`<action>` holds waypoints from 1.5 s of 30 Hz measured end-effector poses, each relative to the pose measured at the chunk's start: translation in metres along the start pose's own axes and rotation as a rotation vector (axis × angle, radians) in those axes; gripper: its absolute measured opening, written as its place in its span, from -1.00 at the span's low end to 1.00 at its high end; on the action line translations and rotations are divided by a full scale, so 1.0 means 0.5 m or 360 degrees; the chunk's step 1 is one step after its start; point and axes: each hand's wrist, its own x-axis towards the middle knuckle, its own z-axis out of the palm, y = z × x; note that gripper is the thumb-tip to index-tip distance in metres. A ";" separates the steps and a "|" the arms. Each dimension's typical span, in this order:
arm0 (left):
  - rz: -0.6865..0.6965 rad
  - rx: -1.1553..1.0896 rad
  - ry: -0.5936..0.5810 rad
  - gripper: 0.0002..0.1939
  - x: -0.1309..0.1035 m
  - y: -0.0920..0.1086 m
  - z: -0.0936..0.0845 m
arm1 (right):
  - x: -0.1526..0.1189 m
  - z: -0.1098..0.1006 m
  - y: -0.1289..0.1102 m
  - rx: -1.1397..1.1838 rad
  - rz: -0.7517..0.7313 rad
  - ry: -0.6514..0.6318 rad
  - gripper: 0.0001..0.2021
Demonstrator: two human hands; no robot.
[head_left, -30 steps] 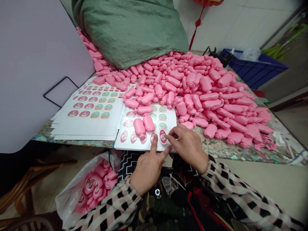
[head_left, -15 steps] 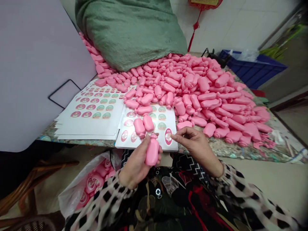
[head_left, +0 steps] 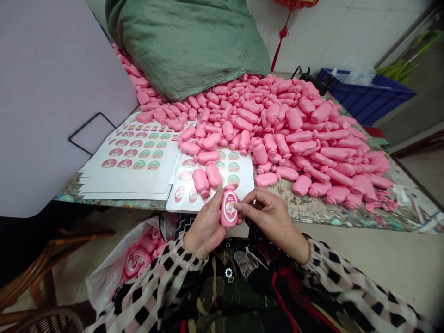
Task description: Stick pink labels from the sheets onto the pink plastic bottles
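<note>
My left hand (head_left: 207, 225) is wrapped round a small pink plastic bottle (head_left: 225, 221), its neck pointing away from me. An oval pink-and-white sticker (head_left: 230, 208) lies against the bottle's front face. At the sticker's right edge, the thumb and forefinger of my right hand (head_left: 268, 217) are pinched together; whether the whole sticker is pressed flat I cannot tell. Just beyond my hands, a sticker sheet (head_left: 173, 203) with oval pink and green labels lies at the table edge. Two bare pink bottles (head_left: 200, 181) rest on that sheet.
A large heap of pink bottles (head_left: 294, 143) covers much of the table, spilling from a green sack (head_left: 187, 46). More sticker sheets (head_left: 121, 182) are stacked on the left. Below the table edge sits a plastic bag (head_left: 100, 282) of labelled bottles. A blue crate (head_left: 374, 99) stands at back right.
My right hand has moved left with the oval sticker, from over the sheet onto the bottle. The bottle in my left hand has shifted slightly right and up.
</note>
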 end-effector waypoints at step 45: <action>0.0065 0.0977 0.0350 -0.40 -0.098 0.007 -0.112 | 0.014 0.024 0.027 -0.0205 0.0041 -0.0202 -0.74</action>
